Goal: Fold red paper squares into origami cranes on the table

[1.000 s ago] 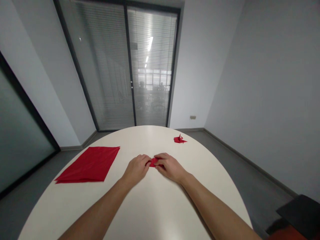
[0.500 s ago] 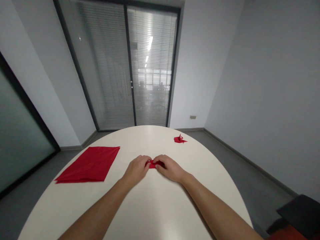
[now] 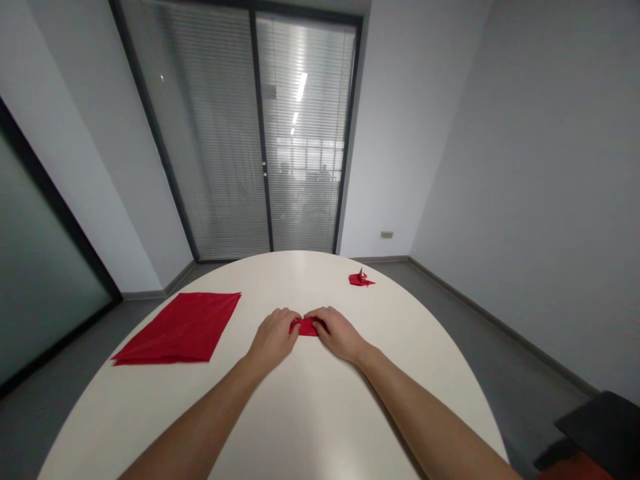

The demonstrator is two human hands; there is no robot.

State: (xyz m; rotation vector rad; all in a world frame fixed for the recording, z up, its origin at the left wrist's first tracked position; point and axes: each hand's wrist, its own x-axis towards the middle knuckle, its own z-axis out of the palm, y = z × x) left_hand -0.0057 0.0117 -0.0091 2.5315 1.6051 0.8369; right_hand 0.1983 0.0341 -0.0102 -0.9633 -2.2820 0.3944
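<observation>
A small folded piece of red paper point(image 3: 307, 327) lies on the table between my two hands. My left hand point(image 3: 275, 337) grips its left end, the thumb on the near side and the fingers curled over the far side. On the right end, my right hand point(image 3: 339, 333) presses with bent fingers and thumb; they partly cover the paper. Its exact folds are too small to make out. Beyond my right hand sits a red origami crane point(image 3: 361, 278). To the left of my left hand is a flat stack of red paper sheets point(image 3: 183, 330).
The round white table point(image 3: 300, 413) fills the foreground. Behind it stands a glass partition point(image 3: 225, 133) with blinds and a dark frame. A black chair point(image 3: 607, 427) is at the lower right, beside the table's edge.
My right hand has shifted slightly left and away from me, its thumb drawn in, and more of the folded red paper's near face shows. My left hand stays nearly where it was.
</observation>
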